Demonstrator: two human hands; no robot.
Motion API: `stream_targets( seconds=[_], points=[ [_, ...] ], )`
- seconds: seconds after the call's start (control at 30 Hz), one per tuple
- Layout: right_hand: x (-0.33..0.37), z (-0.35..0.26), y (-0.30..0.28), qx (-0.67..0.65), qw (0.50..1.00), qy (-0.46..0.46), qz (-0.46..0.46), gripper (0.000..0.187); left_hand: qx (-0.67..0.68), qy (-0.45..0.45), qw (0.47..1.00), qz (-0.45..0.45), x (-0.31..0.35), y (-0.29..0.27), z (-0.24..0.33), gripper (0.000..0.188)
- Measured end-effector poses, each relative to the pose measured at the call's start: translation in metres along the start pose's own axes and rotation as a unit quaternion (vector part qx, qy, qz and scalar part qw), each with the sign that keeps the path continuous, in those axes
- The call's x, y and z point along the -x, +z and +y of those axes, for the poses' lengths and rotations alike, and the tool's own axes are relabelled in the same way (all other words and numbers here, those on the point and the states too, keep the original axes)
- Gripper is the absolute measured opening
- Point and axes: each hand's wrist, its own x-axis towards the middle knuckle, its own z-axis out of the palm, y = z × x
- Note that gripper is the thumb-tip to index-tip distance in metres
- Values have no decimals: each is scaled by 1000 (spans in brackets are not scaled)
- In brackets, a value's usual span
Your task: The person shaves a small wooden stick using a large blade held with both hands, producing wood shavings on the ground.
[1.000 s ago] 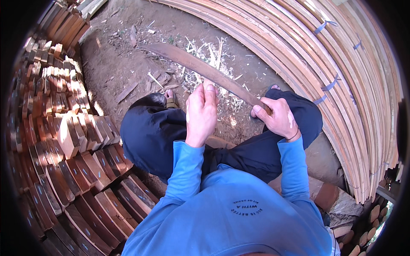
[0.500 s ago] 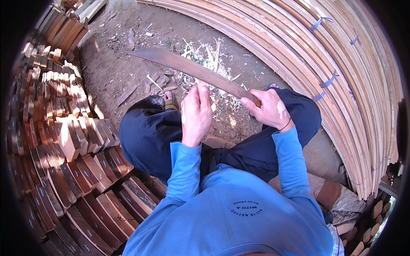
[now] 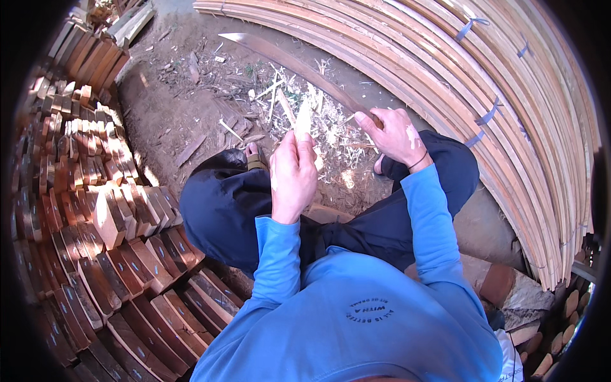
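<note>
My right hand [image 3: 398, 137] is wrapped round the handle of a long machete [image 3: 294, 69]. Its dark blade slants up and to the left, over the ground, with the tip bright in the light. Closed in front of my lap, my left hand [image 3: 293, 173] grips a pale wooden stake [image 3: 304, 120] between thumb and fingers. The stake's freshly cut, pointed end sticks up out of the fist; its lower part is hidden by the hand. Blade and stake are apart. Beneath them lies a scatter of pale wood shavings [image 3: 337, 134] and thin slivers.
Stacked brown wooden blocks [image 3: 137, 261] rise close on my left. Long bent wooden strips [image 3: 509, 137], bound with blue ties, curve round the far and right sides. My trousered knees [image 3: 219, 197] are spread on either side of the hands. Bare dirt [image 3: 159, 114] carries wood chips.
The machete has swung forward, away from my left hand, and my right hand has risen slightly. The stake's pale point, mostly covered by the blade before, now shows.
</note>
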Motion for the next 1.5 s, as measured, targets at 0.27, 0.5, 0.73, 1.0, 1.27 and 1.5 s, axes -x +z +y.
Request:
stream_targets(
  seconds=[0.27,0.5,0.73,1.0,1.27,1.5],
  points=[
    [41,-5,1,-49,997,-38,-50,55,130,-78,988,-23,-4,0,-5,31],
    [26,5,0,-67,998,-12,6,58,371,-151,899,-178,7,-10,24,23],
    [43,8,-7,-201,977,14,-71,61,450,-159,857,-192,1,-15,25,24],
    [63,17,-8,-101,991,-74,-53,55,503,-176,821,-206,0,-23,23,24],
    [31,-1,-1,-88,996,-19,-23,59,492,-178,820,-232,3,-17,20,22],
    [39,5,-7,-192,979,-5,-70,62,570,-191,759,-251,-2,-24,18,22]
  ],
)
